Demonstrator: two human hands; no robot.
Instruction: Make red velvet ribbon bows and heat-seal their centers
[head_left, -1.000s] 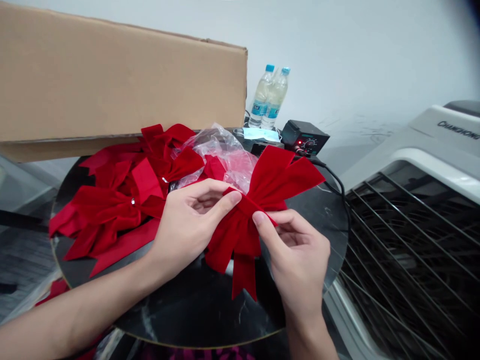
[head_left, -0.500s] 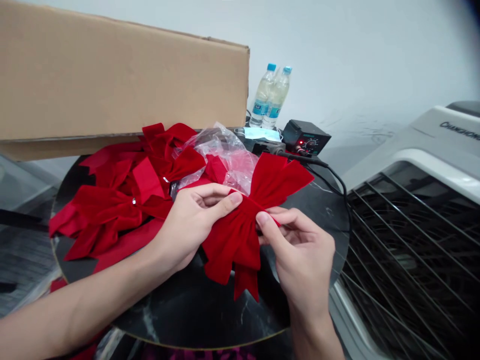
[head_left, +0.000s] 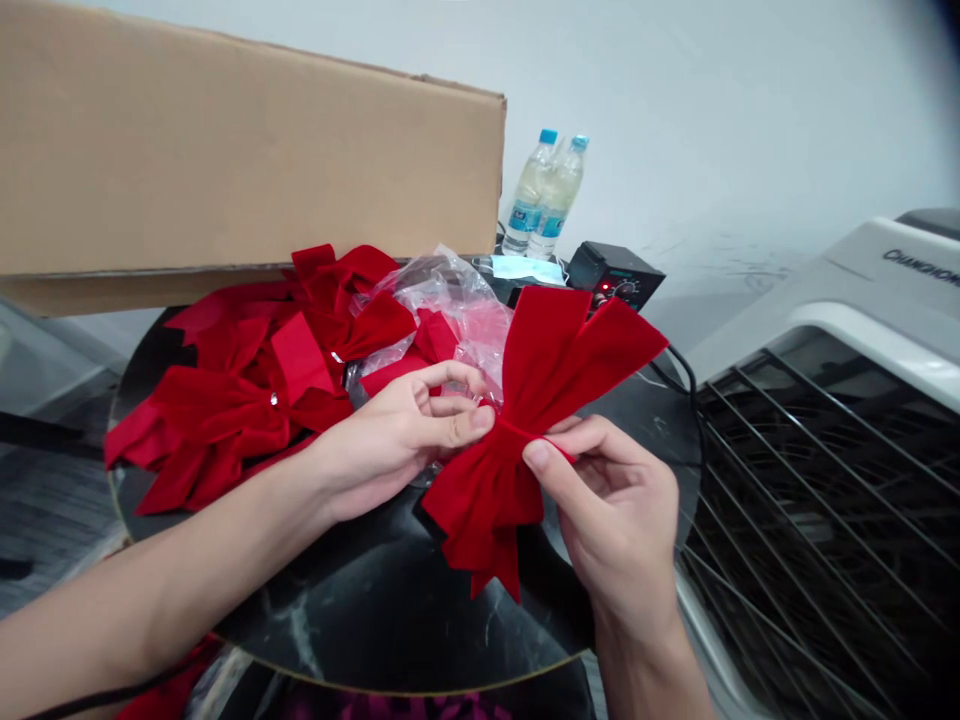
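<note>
- You are pinching the red velvet bow [head_left: 487, 515] at its band with your right hand [head_left: 611, 510]
- You are curling your left hand [head_left: 397, 440] beside that bow, thumb touching its band
- You are working with other bows [head_left: 225, 420] piled left of it

Around the red velvet bow [head_left: 502, 480], held between the left hand [head_left: 397, 440] and right hand [head_left: 615, 510], open room lies at 6 o'clock over the round black marble tabletop [head_left: 360, 620]. A heap of red velvet bows [head_left: 225, 400] blocks 9 o'clock, and a crumpled clear plastic bag [head_left: 442, 310] blocks 11. Higher, a long brown cardboard box [head_left: 225, 150] looms at 10. A black control box [head_left: 611, 275] sits at 1, a black cable [head_left: 682, 365] curves at 2, and a black wire grille [head_left: 810, 500] walls off 3 beyond the tabletop's edge.
</note>
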